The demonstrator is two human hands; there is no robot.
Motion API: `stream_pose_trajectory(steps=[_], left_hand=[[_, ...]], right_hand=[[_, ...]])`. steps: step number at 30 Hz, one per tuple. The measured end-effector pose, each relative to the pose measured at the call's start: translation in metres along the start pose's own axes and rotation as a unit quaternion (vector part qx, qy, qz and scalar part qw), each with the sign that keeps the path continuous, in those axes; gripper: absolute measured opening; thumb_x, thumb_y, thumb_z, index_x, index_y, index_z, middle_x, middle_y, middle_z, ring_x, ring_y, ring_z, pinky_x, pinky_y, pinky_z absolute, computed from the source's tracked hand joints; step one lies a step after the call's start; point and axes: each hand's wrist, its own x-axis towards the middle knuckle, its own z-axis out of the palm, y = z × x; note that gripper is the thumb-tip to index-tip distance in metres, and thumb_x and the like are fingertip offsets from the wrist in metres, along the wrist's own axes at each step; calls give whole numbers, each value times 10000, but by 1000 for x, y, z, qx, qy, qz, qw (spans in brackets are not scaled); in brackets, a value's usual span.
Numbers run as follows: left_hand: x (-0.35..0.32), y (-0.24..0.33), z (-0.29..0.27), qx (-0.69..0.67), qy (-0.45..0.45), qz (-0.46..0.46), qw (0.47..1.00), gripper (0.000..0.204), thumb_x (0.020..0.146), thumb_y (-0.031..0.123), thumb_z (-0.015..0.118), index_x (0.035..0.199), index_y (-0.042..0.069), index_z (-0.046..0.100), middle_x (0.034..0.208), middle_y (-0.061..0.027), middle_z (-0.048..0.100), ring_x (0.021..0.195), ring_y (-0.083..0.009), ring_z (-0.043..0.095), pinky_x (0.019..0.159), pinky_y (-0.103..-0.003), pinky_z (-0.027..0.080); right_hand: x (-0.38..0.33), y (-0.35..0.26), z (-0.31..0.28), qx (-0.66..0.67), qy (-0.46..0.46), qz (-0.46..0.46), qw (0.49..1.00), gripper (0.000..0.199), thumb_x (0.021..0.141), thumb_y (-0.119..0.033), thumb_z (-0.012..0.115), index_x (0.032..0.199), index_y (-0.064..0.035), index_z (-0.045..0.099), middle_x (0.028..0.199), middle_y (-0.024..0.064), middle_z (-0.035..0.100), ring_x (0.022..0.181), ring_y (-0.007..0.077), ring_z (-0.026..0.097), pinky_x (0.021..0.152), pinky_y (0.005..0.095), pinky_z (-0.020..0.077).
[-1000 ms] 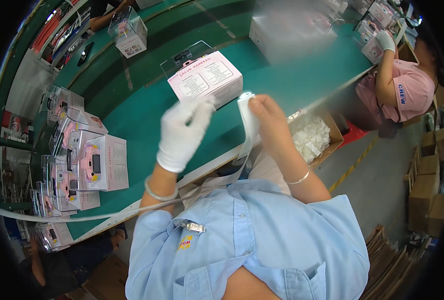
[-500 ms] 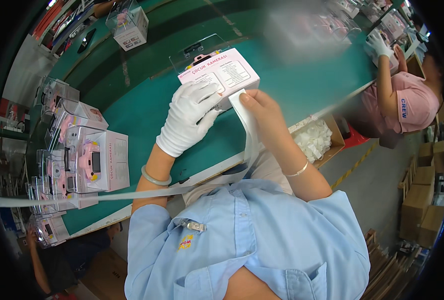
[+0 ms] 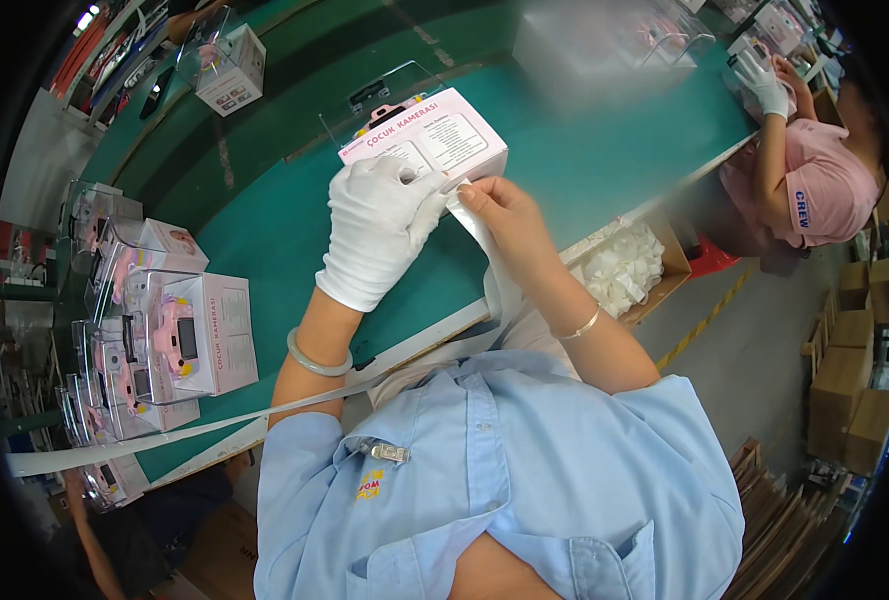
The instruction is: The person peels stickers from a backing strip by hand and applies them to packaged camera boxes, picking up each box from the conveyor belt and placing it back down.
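Observation:
A pink and white toy-camera box [image 3: 457,135] with a clear plastic cover behind it rests on the green table, tilted in view. My left hand [image 3: 377,215], in a white glove, is against the box's near side. Its index finger and thumb come together near the lower edge; anything between them is too small to make out. My bare right hand [image 3: 513,220] pinches the end of a long white strip [image 3: 505,285] beside those fingertips. From there the strip hangs over the table edge and runs left across my lap and left forearm.
Several similar boxed toy cameras [image 3: 227,335] stand at the left, with another box [image 3: 230,75] farther back. A carton of crumpled white strips [image 3: 620,270] is at the right by the table edge. A co-worker in pink [image 3: 815,180] handles a box beyond it.
My left thumb and index finger have closed together near the strip's end. My right hand has moved slightly left, closer to them. The view has shifted a little.

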Motion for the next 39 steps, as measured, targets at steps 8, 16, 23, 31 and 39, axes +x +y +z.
stream_pose_trajectory(steps=[8,16,23,31,39], left_hand=[[9,17,20,126,27,-67,989,179,672,265,697,725,111,626,701,-74,540,681,-266,524,592,-393,398],[12,20,21,198,13,-105,974,328,614,344,743,800,107,614,765,-75,551,760,-267,538,650,-402,399],[-9,-77,-2,-327,263,-394,818,598,813,415,611,1248,40,442,1125,-102,485,1025,-221,481,898,-341,385],[27,-86,30,-537,67,-466,700,633,806,338,661,1266,28,357,1168,-93,472,1065,-187,482,863,-304,426],[106,-127,-7,-83,322,-111,936,520,642,222,796,1031,34,506,1075,-108,445,1041,-259,432,907,-343,375]], right_hand=[[9,24,-3,-48,6,-98,994,211,850,-210,652,747,-47,565,663,-47,498,606,30,399,531,193,343],[-26,26,-4,-186,-79,-59,978,207,836,-194,658,731,-48,555,662,-49,487,623,38,401,547,207,348],[-11,-19,-32,85,47,-21,995,139,898,-210,571,913,-72,581,772,-29,556,702,55,506,607,227,449],[12,-6,-29,211,49,-81,973,193,929,-290,513,993,-108,513,918,19,553,844,134,538,769,340,501],[29,-36,-21,114,38,-98,988,153,924,-234,525,965,-88,542,851,20,574,766,103,573,693,271,516]])
